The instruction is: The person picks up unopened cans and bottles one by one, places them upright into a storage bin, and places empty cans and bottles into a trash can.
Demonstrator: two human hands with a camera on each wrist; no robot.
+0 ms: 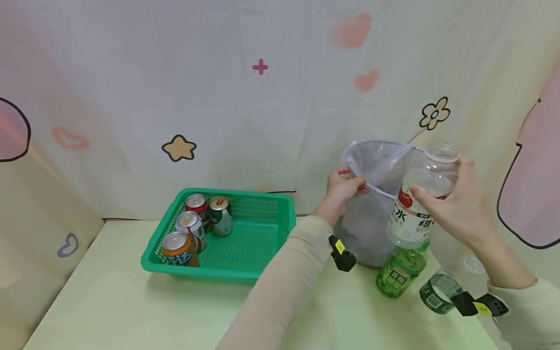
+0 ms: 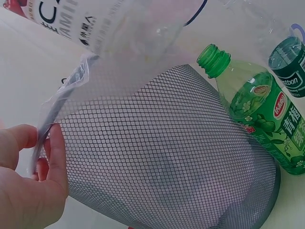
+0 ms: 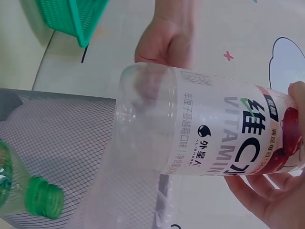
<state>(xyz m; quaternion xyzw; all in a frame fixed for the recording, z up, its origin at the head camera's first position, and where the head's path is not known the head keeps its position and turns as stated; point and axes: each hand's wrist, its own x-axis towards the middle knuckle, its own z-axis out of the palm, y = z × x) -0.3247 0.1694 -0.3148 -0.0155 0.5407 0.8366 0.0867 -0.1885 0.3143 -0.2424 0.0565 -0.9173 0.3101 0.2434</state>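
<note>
My left hand (image 1: 343, 191) pinches the rim of a grey mesh wastebasket (image 2: 167, 143), fingers on both sides of the rim and its clear plastic liner (image 1: 376, 160). In my right hand (image 1: 465, 206) I grip a large clear plastic bottle (image 3: 214, 124) by its upper part. It has a white label with red cherries and an uncapped mouth. The bottle leans slightly, mouth up, and overlaps the wastebasket's right side in the head view. Below it, a green-tinted bottle (image 1: 400, 272) without a cap stands beside the wastebasket.
Another clear bottle with a dark green label (image 1: 437, 294) stands near my right wrist. Left of the wastebasket is a green plastic basket (image 1: 275, 243); its left side holds several drink cans, including an orange can (image 1: 179, 250). A patterned curtain (image 1: 262, 121) hangs behind the table.
</note>
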